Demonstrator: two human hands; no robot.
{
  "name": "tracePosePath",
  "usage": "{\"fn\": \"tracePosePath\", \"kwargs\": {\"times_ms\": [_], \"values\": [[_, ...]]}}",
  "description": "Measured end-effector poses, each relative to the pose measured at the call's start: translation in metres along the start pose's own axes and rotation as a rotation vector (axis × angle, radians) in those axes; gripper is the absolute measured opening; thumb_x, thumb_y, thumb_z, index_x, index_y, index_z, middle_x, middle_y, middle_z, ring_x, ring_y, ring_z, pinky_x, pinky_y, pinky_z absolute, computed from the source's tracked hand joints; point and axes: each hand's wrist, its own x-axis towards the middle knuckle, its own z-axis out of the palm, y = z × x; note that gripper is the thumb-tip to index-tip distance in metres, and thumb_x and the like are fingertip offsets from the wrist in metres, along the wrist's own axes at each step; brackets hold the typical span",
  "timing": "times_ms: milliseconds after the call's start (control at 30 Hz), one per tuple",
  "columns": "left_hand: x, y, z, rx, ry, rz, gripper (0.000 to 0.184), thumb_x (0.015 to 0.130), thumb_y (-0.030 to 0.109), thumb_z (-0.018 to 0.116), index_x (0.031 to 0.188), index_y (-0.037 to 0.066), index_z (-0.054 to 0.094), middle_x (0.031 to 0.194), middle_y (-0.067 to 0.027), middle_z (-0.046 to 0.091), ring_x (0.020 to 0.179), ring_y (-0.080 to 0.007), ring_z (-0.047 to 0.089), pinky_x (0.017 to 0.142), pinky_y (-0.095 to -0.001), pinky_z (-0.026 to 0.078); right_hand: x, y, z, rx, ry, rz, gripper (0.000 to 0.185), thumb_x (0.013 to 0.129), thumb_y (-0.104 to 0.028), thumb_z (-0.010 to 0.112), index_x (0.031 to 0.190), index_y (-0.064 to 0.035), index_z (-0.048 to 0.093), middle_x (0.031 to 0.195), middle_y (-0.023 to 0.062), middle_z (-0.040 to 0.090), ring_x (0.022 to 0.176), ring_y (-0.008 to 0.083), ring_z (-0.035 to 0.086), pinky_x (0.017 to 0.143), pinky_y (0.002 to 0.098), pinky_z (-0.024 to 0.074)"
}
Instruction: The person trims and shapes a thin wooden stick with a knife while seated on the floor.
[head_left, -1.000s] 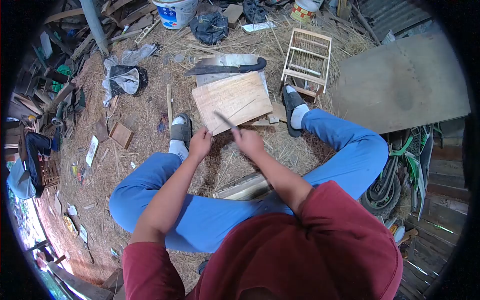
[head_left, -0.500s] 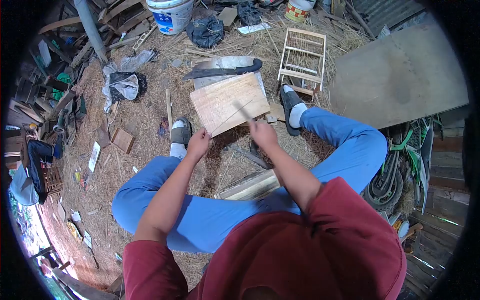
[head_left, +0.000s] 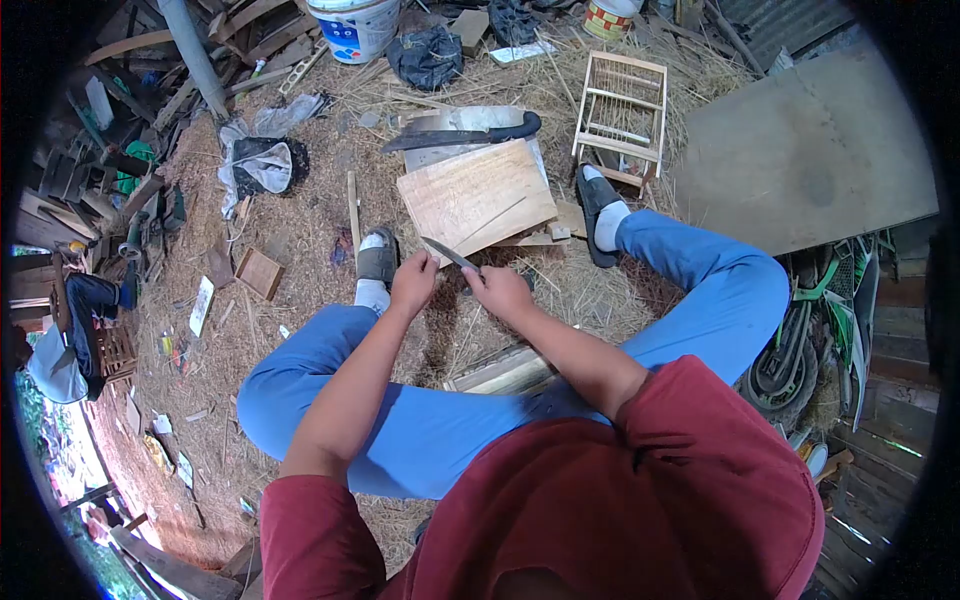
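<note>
My left hand [head_left: 413, 284] pinches the near end of a thin stick [head_left: 497, 217] that lies slantwise over a pale wooden board [head_left: 465, 190]. In my right hand [head_left: 502, 294] is a knife [head_left: 447, 251], closed in the fingers by its handle. Its dark blade points up and left, crossing close to my left fingertips and the board's near edge; whether it touches the stick I cannot tell. Behind the board lies a machete [head_left: 470, 134] with a black handle. A small wooden frame with thin bars [head_left: 622, 112] stands right of it, beyond my right foot.
A large grey sheet [head_left: 810, 150] leans at the right, above a green motorbike [head_left: 815, 320]. An open wooden box [head_left: 260, 273] and a black-and-white bag [head_left: 265, 165] lie left. Buckets [head_left: 355, 30] and scrap wood stand behind. Another person [head_left: 75, 330] sits far left.
My right hand has moved left and toward me, bringing the knife from over the board to beside my left hand. The left hand still holds the stick. The whole view has shifted slightly.
</note>
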Motion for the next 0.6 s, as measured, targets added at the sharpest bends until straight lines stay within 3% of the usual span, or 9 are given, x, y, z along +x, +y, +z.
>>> {"fn": "tracePosePath", "kwargs": {"times_ms": [267,600], "values": [[0.0,-0.004,0.005,-0.099,0.012,-0.018,0.028,0.098,0.028,0.061,0.088,0.002,0.057,0.081,-0.0201,0.063,0.077,-0.0356,0.063,0.072,-0.0445,0.048,-0.001,-0.003,-0.004,-0.015,-0.056,0.013,0.062,0.097,-0.06,0.049,0.077,-0.0047,0.07,0.076,0.0214,0.07,0.075,0.0414,0.07,0.07,0.0522,0.0552],[-0.001,0.002,0.003,-0.044,0.006,-0.039,0.03,0.098,0.029,0.061,0.088,0.001,0.056,0.079,-0.0198,0.061,0.074,-0.0348,0.061,0.071,-0.0449,0.047,0.006,0.006,-0.005,-0.112,-0.015,-0.072,0.063,0.097,-0.061,0.049,0.079,-0.0053,0.072,0.077,0.0209,0.07,0.076,0.041,0.07,0.069,0.0519,0.0558]]}}
